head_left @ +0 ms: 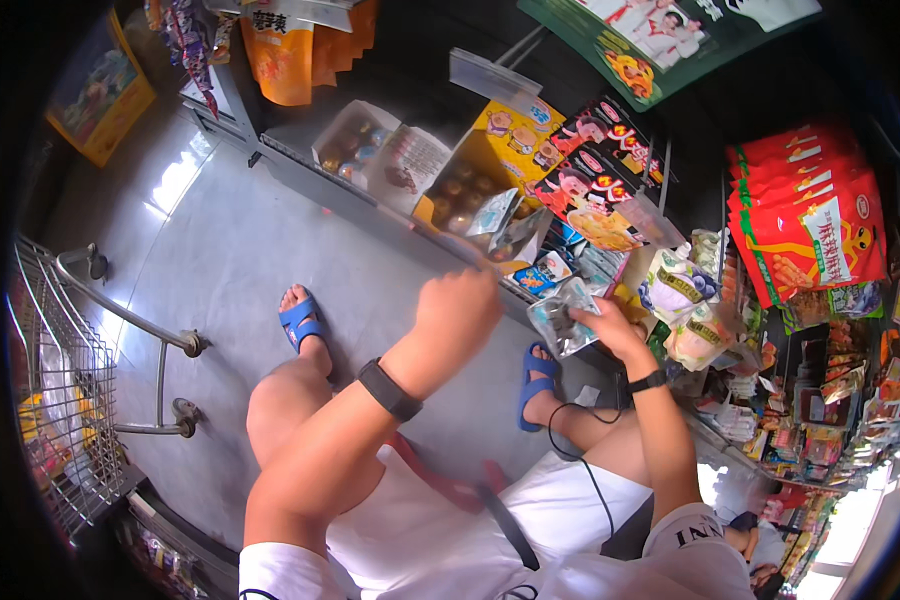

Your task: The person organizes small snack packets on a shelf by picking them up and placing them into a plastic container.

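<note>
My right hand (612,328) pinches a small clear snack packet (562,318) with something dark inside, just in front of the shelf edge. My left hand (458,315) is closed and held to the left of it, its back toward me; whatever its fingers may hold is hidden. Beyond the hands, an open yellow display box (515,130) contains round brown items and a silvery packet (494,212). Blue-and-white packets (543,272) lie beside it. Black-and-red printed boxes (592,190) stand behind. White-and-green bags (678,283) are right of my right hand.
Left, a wire shopping cart (70,420) stands with its castors on the grey floor (200,270). A white carton (355,150) of round items sits on the low shelf. Red snack bags (810,220) hang at the right. Another person (760,540) is at lower right.
</note>
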Motion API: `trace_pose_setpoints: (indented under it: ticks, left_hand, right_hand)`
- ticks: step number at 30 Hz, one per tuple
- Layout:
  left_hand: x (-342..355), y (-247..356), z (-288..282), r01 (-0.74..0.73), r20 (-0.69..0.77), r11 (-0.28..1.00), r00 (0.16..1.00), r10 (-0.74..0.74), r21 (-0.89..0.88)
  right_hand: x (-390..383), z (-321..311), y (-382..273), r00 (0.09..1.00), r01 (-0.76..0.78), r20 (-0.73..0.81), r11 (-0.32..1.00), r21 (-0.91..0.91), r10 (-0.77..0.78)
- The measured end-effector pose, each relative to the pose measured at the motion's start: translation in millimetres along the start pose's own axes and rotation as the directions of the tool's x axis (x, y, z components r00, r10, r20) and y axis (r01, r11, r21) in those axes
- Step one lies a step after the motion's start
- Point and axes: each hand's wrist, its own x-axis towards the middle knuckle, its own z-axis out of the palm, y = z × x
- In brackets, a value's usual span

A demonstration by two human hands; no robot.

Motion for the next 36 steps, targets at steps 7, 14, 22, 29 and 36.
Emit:
trace_pose_setpoints:
  ticks: [7, 14, 22, 29, 36]
  left_hand:
    - [32, 19, 52, 0.034, 0.193, 0.854, 0.978, 0.078, -0.520]
    - [55, 16, 48, 0.328, 0.318, 0.417, 0.943, -0.096, -0.848]
    - [61, 27, 49, 0.477, 0.468, 0.162, 0.879, -0.093, -0.864]
    - [60, 34, 41, 0.370, 0.367, 0.067, 0.928, -0.055, -0.926]
    - [61, 35, 34, 0.360, 0.352, 0.046, 0.927, -0.126, -0.932]
  right_hand:
    - [-36, 39, -86, 0.958, 0.211, 0.150, 0.956, 0.205, -0.244]
    - [-39, 29, -127, 0.975, 0.221, -0.132, 0.869, 0.442, -0.181]
    - [-36, 21, -122, 0.941, 0.333, -0.249, 0.763, 0.554, -0.229]
    - [-36, 21, -119, 0.946, 0.317, -0.256, 0.734, 0.601, -0.199]
    - [-34, 29, -110, 0.981, 0.187, -0.138, 0.867, 0.461, -0.139]
